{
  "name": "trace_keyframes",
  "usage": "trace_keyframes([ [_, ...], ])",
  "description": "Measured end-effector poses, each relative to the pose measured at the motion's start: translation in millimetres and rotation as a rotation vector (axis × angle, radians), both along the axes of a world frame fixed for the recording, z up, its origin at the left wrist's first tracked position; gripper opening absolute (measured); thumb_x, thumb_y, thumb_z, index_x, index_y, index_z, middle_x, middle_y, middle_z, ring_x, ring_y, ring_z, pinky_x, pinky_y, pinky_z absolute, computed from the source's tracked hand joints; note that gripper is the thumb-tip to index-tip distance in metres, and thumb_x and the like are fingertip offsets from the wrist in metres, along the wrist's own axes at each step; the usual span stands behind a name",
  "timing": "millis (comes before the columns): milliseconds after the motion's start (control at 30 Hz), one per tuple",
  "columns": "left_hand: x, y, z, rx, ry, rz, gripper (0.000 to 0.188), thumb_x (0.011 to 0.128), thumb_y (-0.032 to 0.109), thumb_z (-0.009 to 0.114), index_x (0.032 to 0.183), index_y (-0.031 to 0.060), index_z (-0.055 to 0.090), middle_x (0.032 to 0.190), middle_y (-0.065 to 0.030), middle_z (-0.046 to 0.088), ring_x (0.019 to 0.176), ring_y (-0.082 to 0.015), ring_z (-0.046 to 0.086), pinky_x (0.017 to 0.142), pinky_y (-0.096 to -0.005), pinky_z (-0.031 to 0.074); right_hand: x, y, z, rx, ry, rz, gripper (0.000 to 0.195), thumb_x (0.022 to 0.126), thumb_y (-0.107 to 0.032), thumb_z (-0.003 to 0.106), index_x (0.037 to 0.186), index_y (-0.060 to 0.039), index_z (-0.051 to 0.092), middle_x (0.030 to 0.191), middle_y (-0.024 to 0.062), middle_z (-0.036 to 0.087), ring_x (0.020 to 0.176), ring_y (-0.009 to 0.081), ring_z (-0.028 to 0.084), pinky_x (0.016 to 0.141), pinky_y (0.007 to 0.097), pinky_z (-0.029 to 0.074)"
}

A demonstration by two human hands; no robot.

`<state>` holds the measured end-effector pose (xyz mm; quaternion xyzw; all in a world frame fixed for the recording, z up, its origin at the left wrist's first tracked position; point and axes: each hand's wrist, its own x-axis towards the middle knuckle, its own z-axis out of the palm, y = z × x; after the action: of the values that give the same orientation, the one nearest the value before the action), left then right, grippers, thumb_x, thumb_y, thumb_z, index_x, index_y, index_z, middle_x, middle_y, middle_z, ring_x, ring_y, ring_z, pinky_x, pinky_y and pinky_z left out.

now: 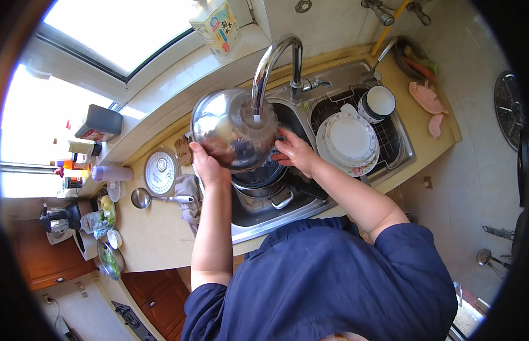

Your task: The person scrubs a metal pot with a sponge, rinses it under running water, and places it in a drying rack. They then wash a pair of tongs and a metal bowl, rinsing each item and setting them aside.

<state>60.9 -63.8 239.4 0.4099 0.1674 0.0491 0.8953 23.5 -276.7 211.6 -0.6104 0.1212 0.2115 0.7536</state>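
Note:
A shiny stainless-steel bowl [217,123] is held bottom up over the left sink basin [243,213], under the curved chrome faucet [264,64]. Water runs from the spout onto its base. My left hand [211,168] grips the bowl's left edge, the thumb lying on the outside. At the right edge, my wet right hand [298,153] has its fingers spread beside the bowl; whether they touch it is unclear. Below the bowl, partly hidden, a dark pan [264,177] with a black handle [307,187] rests on a metal pot [258,192].
White plates [349,138] and stacked bowls [379,104] sit in a wire rack over the right basin. Left of the sink lie a grey cloth [188,202], a ladle [141,198] and a round lid [161,170]. A plastic jug [217,30] stands on the windowsill.

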Motion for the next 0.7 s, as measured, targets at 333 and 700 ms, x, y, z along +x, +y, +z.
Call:
trace_keyframes([
  [333,-37.7,21.1,79.5,1.677,-0.395,-0.223,0.028,0.071,0.017,0.077,0.065,0.0035,0.052,0.062,-0.0110,0.053,0.051,-0.0247,0.051,0.050,-0.0340,0.041,0.6,-21.1,2.2,0.158,0.152,0.075,0.049,0.092,-0.039,0.053,0.132,-0.0108,0.044,0.120,0.0118,0.057,0.096,0.0175,0.062,0.082,0.0298,0.050],
  [700,-80.0,-41.6,-19.5,1.798,-0.638,-0.701,0.022,0.076,0.011,0.058,0.098,0.0122,0.059,0.102,-0.0075,0.061,0.093,-0.0260,0.060,0.080,-0.0374,0.047,-10.4,12.3,-39.9,0.175,0.096,-0.168,0.055,0.086,-0.012,0.059,0.135,-0.0133,0.034,0.113,0.0129,0.056,0.092,0.0230,0.062,0.067,0.0371,0.057],
])
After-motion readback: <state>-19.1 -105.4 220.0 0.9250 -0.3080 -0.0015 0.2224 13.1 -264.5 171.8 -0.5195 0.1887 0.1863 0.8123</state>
